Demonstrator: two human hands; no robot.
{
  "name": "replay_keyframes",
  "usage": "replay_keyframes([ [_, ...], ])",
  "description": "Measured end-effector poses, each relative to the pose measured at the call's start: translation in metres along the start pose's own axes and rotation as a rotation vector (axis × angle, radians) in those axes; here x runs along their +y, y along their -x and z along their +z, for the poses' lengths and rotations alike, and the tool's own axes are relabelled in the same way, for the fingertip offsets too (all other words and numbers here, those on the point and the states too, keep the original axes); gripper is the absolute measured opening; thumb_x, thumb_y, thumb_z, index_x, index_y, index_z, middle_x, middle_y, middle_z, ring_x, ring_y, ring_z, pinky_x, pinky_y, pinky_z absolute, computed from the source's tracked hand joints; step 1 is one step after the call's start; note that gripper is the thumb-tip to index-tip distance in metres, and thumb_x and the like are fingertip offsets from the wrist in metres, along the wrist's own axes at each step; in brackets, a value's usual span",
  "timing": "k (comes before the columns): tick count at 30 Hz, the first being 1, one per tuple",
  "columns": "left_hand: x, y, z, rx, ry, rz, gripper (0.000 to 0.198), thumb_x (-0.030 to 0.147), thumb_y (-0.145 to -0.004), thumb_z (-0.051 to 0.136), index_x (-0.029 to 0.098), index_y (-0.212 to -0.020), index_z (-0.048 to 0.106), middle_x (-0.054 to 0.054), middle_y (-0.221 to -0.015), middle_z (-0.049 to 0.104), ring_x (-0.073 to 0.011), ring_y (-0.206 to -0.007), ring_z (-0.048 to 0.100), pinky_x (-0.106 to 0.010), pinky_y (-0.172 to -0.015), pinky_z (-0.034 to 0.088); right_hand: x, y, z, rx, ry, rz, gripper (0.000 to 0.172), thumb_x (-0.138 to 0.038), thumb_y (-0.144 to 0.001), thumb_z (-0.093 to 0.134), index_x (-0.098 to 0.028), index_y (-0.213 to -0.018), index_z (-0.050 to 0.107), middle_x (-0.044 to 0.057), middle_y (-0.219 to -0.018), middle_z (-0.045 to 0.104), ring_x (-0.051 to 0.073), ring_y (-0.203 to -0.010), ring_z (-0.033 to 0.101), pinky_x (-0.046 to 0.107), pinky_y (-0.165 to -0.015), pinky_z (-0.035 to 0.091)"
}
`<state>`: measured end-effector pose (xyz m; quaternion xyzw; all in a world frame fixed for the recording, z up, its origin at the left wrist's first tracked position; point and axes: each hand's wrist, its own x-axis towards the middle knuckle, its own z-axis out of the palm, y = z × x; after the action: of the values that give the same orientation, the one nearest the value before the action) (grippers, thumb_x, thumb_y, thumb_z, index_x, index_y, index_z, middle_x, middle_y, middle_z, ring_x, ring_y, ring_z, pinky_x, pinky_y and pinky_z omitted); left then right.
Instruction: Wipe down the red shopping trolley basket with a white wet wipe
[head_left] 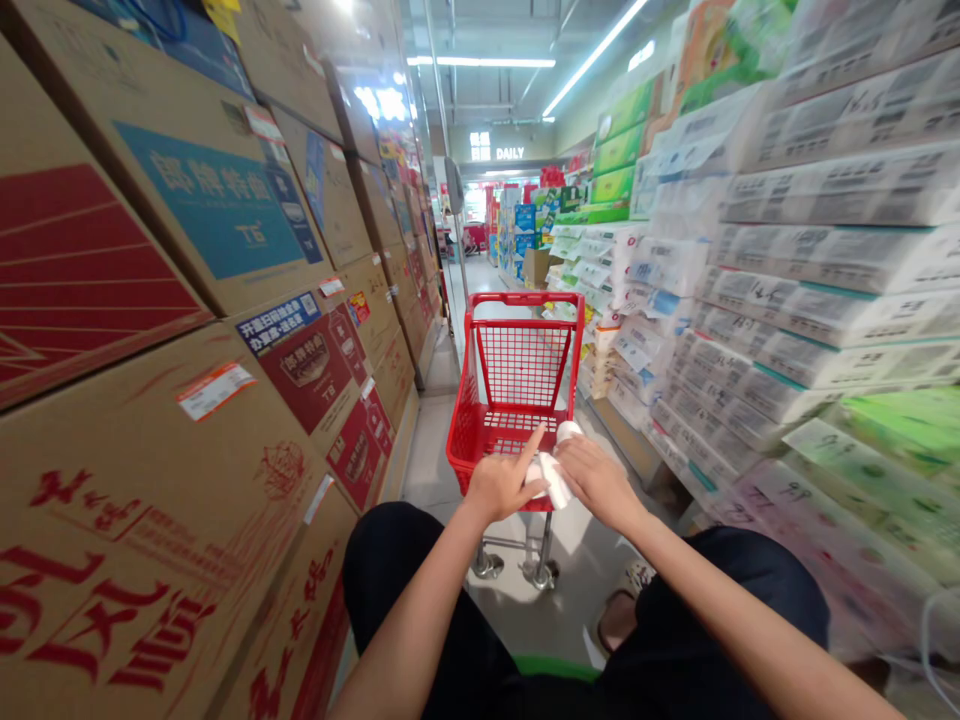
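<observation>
My two hands meet just above the near end of a red shopping cart. In my right hand is a crumpled-looking white item, perhaps paper or a label roll; its exact kind is unclear. The fingers wrap over it, and a rounded white end sticks out above the knuckles. My left hand is on the other side of the white item, its index finger stretched forward and its thumb against the white edge. The hand's remaining fingers are mostly hidden. Beneath the hands, the cart's red mesh basket shows.
Stacked cardboard boxes form a wall on the left. On the right, plastic-wrapped white packs with handwritten prices are piled high. The tiled aisle floor runs forward past the cart. My dark-trousered knees flank the cart's near wheels.
</observation>
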<state>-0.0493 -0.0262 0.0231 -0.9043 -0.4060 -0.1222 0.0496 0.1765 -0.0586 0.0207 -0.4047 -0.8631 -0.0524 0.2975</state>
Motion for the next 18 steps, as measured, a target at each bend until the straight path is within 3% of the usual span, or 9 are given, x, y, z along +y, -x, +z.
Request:
replay_keyframes([
  [5,-0.005,0.021,-0.004,-0.015,0.031,0.045,0.090,0.064,-0.098,0.041,0.020,-0.164,-0.002,-0.007,-0.094,0.075,-0.0279,-0.087,0.072,-0.037,-0.079,0.053,0.018,-0.008,-0.014,-0.098,-0.034,-0.114,0.033,-0.037,-0.106,0.039,-0.026,-0.119,0.067,0.005,-0.120,0.071,0.020,-0.119,0.062,0.051,-0.124,0.029],
  [8,-0.008,0.026,-0.007,-0.040,0.011,0.017,0.089,0.065,-0.097,0.044,0.021,-0.164,0.003,-0.008,-0.094,0.075,-0.0285,-0.089,0.072,-0.037,-0.082,0.053,0.041,-0.021,-0.014,-0.066,-0.015,-0.034,0.038,-0.040,-0.106,0.034,-0.028,-0.124,0.066,0.004,-0.124,0.071,0.021,-0.123,0.060,0.056,-0.126,0.019],
  [11,-0.014,0.026,-0.008,-0.060,0.027,-0.014,0.085,0.062,-0.098,0.046,0.023,-0.164,0.009,-0.008,-0.098,0.076,-0.0269,-0.094,0.072,-0.036,-0.087,0.052,0.055,-0.036,-0.009,-0.043,0.011,0.034,0.042,-0.042,-0.106,0.032,-0.027,-0.121,0.068,0.006,-0.120,0.072,0.022,-0.122,0.061,0.058,-0.126,0.018],
  [18,-0.054,0.032,-0.014,-0.013,0.205,-0.081,0.074,0.047,-0.102,0.044,0.028,-0.164,0.007,0.000,-0.112,0.077,-0.0206,-0.108,0.070,-0.032,-0.097,0.048,0.024,-0.048,0.018,0.042,0.015,-0.009,0.041,-0.038,-0.106,0.031,-0.023,-0.115,0.069,0.008,-0.108,0.072,0.023,-0.111,0.062,0.054,-0.122,0.031],
])
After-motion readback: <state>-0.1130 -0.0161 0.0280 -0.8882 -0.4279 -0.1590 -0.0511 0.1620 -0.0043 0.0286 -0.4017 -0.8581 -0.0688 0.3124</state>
